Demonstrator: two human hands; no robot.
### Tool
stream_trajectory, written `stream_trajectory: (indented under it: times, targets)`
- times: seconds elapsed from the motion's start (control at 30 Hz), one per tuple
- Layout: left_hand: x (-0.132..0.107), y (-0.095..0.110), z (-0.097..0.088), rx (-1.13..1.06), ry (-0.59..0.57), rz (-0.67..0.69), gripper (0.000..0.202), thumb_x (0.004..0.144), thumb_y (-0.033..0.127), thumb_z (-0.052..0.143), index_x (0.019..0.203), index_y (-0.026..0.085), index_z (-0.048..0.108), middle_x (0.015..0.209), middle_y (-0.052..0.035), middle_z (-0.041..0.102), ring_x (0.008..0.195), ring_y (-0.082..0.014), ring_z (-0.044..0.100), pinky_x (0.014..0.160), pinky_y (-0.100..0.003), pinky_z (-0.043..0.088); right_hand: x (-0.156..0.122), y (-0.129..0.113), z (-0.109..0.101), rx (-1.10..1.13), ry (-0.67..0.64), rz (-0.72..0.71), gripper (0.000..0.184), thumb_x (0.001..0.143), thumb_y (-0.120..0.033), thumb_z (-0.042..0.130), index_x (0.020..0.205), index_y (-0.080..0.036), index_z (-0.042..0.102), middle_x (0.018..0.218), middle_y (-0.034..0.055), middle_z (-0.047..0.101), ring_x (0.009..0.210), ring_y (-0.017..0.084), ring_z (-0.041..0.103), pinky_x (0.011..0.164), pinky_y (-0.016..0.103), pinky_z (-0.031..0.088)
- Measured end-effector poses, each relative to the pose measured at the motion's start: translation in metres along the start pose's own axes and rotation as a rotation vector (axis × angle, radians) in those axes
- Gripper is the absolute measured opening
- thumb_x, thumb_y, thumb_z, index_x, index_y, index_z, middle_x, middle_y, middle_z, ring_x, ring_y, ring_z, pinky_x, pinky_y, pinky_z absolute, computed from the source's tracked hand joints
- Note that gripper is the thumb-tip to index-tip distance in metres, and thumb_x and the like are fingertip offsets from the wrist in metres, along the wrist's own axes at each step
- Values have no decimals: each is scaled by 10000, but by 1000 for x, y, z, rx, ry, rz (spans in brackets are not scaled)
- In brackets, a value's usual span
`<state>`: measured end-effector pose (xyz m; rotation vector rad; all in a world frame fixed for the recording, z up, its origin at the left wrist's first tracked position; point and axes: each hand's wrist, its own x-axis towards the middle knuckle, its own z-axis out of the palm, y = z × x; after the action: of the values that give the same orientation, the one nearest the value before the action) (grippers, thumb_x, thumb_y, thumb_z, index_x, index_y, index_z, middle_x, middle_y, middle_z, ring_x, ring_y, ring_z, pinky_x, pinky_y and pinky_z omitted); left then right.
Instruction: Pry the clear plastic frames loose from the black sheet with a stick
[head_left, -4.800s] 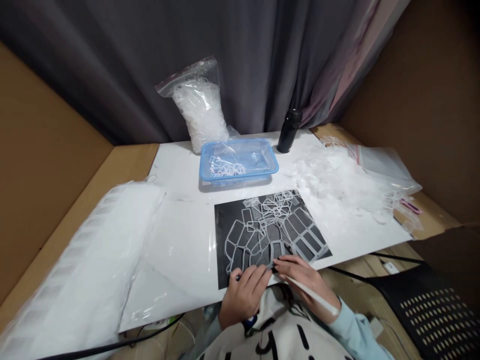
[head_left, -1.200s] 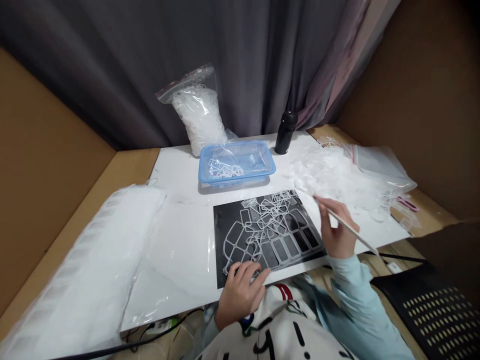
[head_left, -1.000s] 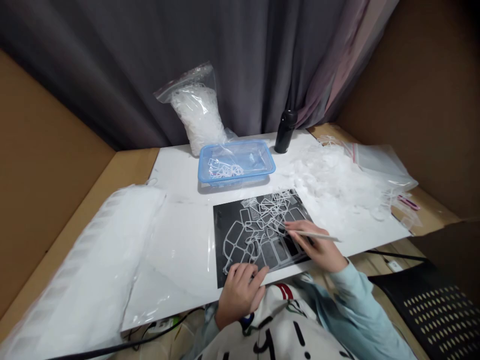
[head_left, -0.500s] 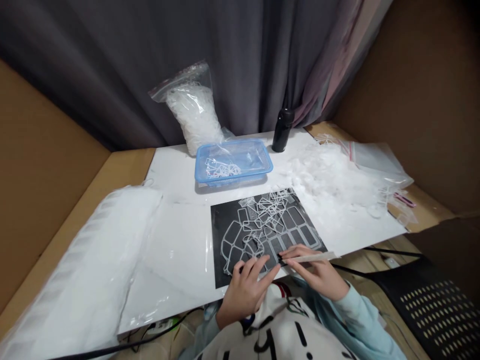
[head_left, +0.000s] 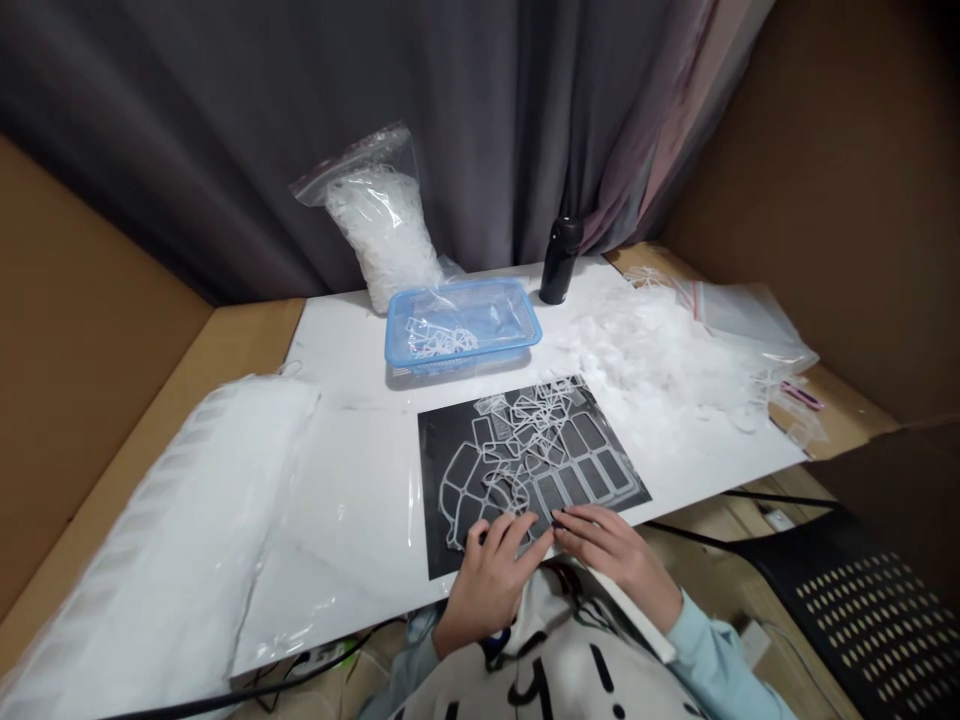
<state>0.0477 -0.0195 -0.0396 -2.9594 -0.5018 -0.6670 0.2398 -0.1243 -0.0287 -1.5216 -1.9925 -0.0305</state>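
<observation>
A black mat lies at the near edge of the white table, covered with white plastic frame pieces. My left hand rests on the mat's near edge, fingers spread flat on the frames. My right hand is beside it, fingertips pinched at a frame strip near the mat's front. A thin white stick runs back from that hand along my wrist.
A blue basket with a few white pieces stands behind the mat. A full clear bag and a black bottle are at the back. Loose white scraps and zip bags lie right; stacked plastic sheets left. A black chair stands right.
My right hand came back from the scrap pile on the right to the mat's near edge, beside my left hand. The stick now points back along my wrist. The left hand barely moved.
</observation>
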Motion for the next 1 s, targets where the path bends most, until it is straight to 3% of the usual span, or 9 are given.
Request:
stream_trajectory:
  times: [0.13,0.23,0.33,0.47,0.53,0.6,0.73,0.9,1.0]
  targets:
    - [2,0,-1,-48,20,-5,441,806,126,540,1213,274,623,1151,-41,601,1058,-207,456,876,-356,285,0,6,5,-29,50,-14,305,999,-221,434,1262,-179,583,1230,118,640,1139,239,573,920,449,505]
    - [2,0,-2,-58,12,-3,466,811,122,518,1239,284,605,1153,-33,607,1078,-202,458,881,-353,279,12,26,-5,-71,140,26,359,1006,-213,398,1334,-213,543,1235,113,637,1134,246,579,901,461,506]
    - [1,-1,-2,-35,-7,7,475,803,131,525,1244,289,600,1166,-40,599,1100,-208,459,883,-350,277,34,49,-26,-176,433,177,380,961,-138,472,1313,-245,566,1150,93,672,1080,245,605,884,433,518]
    - [0,-1,-2,-73,8,-10,478,800,114,508,1236,285,604,1158,-50,602,1083,-206,477,874,-357,280,66,62,-53,-281,914,343,298,945,-156,528,1228,-170,618,1134,122,662,1054,250,622,932,425,500]
    - [-1,-2,-1,-95,16,-20,472,811,125,508,1244,290,599,1154,-49,605,1069,-204,485,873,-359,283,77,61,-59,-253,989,367,258,955,-175,518,1185,-141,628,1119,130,661,1046,245,626,937,421,499]
    - [-1,-2,-1,-100,15,-22,475,801,129,528,1244,288,596,1145,-47,605,1056,-202,494,877,-358,287,81,57,-57,-172,840,347,223,953,-191,527,1140,-146,639,1073,116,674,1007,229,640,899,390,520]
    - [-2,-1,0,-134,53,-50,412,770,126,557,1159,242,624,1084,-52,612,1014,-197,514,878,-349,294,73,56,-40,126,284,270,183,956,-237,533,1082,-177,651,1059,95,682,989,204,650,849,337,546]
    - [-3,1,2,-207,131,-161,223,812,194,544,1018,186,627,983,-60,615,949,-205,534,874,-359,298,52,51,-28,264,166,354,191,968,-262,513,1080,-184,647,1055,82,686,1010,209,643,875,352,535]
    - [-3,3,0,-187,149,-206,215,847,253,555,1043,199,624,1026,-68,616,980,-226,532,896,-385,295,42,40,-30,353,72,353,176,969,-253,513,1062,-211,657,1050,52,687,1006,186,645,878,317,535]
